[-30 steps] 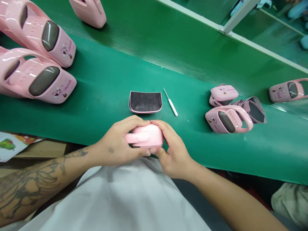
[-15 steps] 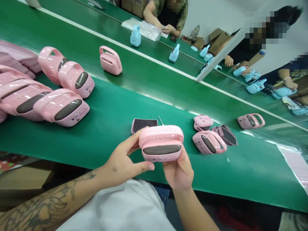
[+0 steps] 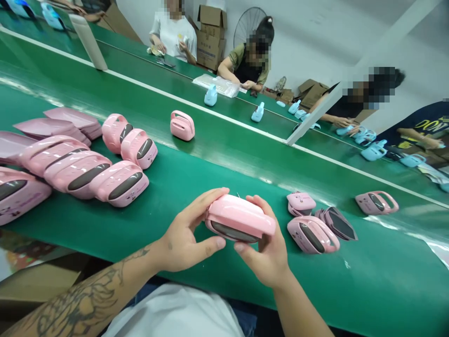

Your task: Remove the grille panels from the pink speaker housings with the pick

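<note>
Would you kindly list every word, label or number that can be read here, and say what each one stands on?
"DO": yellow letters, the rest cut off, on a person's dark shirt at far right.
On the pink case held by the left hand and right hand: nothing readable.
On the other pink cases: small printed marks, too blurred to read.
On the cardboard boxes: nothing legible.

Left hand (image 3: pixel 182 243), forearm tattooed: thumb below, fingers stretched over top of pink case (image 3: pixel 238 217). Right hand (image 3: pixel 268 255) opposite: thumb under, fingers wrapped behind. Both forearms angled inward
</note>
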Demonstrator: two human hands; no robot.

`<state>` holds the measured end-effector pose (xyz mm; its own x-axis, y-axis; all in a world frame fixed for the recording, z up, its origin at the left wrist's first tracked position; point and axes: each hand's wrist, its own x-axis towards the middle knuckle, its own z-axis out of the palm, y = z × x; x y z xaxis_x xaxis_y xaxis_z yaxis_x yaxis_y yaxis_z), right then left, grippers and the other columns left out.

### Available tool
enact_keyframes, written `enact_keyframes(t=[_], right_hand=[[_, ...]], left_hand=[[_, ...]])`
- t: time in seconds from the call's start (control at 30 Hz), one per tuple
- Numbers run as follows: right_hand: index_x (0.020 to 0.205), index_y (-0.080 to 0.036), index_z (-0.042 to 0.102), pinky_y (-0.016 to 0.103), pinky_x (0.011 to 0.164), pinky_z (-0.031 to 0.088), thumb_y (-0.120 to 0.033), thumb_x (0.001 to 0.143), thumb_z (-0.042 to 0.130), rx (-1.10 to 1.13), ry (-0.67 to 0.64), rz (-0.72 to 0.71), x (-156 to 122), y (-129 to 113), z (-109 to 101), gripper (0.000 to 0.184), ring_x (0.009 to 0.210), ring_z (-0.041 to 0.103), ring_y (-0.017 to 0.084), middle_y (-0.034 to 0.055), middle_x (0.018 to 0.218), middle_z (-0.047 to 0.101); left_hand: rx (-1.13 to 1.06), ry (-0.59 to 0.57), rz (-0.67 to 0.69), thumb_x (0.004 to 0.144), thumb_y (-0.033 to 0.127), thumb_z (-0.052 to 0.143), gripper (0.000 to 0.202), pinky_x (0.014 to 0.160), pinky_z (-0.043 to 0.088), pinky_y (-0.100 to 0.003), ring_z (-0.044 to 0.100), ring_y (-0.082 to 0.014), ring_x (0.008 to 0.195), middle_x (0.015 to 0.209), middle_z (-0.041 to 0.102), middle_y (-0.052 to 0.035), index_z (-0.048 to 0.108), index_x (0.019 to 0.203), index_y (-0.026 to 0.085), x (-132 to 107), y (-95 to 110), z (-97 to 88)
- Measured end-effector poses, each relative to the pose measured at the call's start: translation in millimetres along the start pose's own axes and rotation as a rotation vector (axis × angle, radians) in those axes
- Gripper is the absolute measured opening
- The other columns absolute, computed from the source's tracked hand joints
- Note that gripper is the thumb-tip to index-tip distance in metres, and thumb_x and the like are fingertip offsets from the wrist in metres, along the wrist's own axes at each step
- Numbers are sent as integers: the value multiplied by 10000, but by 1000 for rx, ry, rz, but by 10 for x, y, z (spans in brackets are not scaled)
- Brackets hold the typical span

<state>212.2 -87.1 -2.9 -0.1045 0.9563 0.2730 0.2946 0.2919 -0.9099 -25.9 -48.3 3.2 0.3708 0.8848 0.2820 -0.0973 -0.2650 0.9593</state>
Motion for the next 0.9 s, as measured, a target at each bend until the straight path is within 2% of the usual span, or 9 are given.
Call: enact_keyframes(t=[0.1, 0.23, 0.37, 0.47, 0.5, 0.57, 0.67, 0.77, 0.9], right_hand=[[1603, -343, 468, 608, 1234, 513, -367, 877, 872, -76, 11, -64, 136, -68, 80, 832, 1483, 571, 358, 135, 1624, 543], [1556, -316, 504, 587, 1177, 562, -332, 862, 845, -130, 53, -90, 265, -80, 148, 773, 1423, 612, 352, 145, 1562, 589], [1458, -267, 613, 574, 1139, 566, -393, 821, 885, -188, 151, -107, 542, 49, 149, 704, 1343, 666, 363, 147, 1463, 678], [1359, -199, 684, 537, 1080, 593, -510, 755, 919, -220, 371, 108, 992, 260, 89, 719, 1225, 726, 363, 137, 1338, 763], [1342, -189, 691, 506, 1058, 605, -517, 755, 918, -247, 454, 242, 1185, 346, 49, 710, 1171, 745, 341, 115, 1284, 786], [1357, -147, 674, 505, 1027, 617, -475, 842, 876, -292, 564, 366, 1591, 531, -65, 643, 1138, 748, 330, 130, 1263, 785], [1402, -151, 647, 530, 1040, 620, -429, 980, 805, -374, 698, 538, 2108, 829, -286, 530, 1189, 729, 306, 140, 1360, 726], [1413, -195, 656, 511, 1027, 638, -409, 1057, 727, -457, 753, 664, 2376, 1112, -464, 421, 1220, 720, 279, 115, 1433, 683], [1411, -196, 659, 509, 1023, 641, -414, 1056, 728, -548, 760, 705, 2426, 1321, -547, 422, 1219, 720, 279, 117, 1434, 684]], left_hand=[[39, 42, 22, 827, 301, 952, 888, 1224, 556, -456, 572, -360, 1528, 1681, 554, -156, 570, 1628, 305, 75, -18, -63], [81, 71, 97, 817, 317, 959, 814, 1215, 560, -475, 588, -370, 1507, 1613, 617, -170, 634, 1562, 270, 184, -86, -145], [73, 67, 46, 841, 383, 933, 837, 1242, 530, -476, 626, -357, 1473, 1616, 623, -175, 591, 1590, 233, 506, -211, -162], [166, 68, -35, 917, 465, 836, 893, 1285, 478, -485, 572, -331, 1542, 1707, 540, -157, 444, 1690, 248, 928, -371, -198], [256, 131, -32, 947, 483, 784, 834, 1306, 447, -489, 531, -325, 1577, 1720, 524, -151, 460, 1676, 239, 1071, -438, -232], [397, 268, -72, 996, 503, 686, 657, 1321, 413, -495, 495, -326, 1597, 1695, 544, -163, 576, 1567, 196, 1303, -580, -332], [449, 340, -193, 1048, 483, 536, 493, 1137, 566, -495, 693, -340, 1341, 1464, 703, -215, 677, 1369, 136, 1441, -747, -505], [475, 183, -297, 983, 482, 581, 380, 897, 612, -410, 757, -286, 980, 1072, 811, -132, 744, 1107, 162, 1377, -772, -634], [513, -161, -381, 803, 495, 752, 298, 673, 502, -320, 660, -223, 733, 752, 734, -21, 686, 742, 210, 1259, -627, -718]])
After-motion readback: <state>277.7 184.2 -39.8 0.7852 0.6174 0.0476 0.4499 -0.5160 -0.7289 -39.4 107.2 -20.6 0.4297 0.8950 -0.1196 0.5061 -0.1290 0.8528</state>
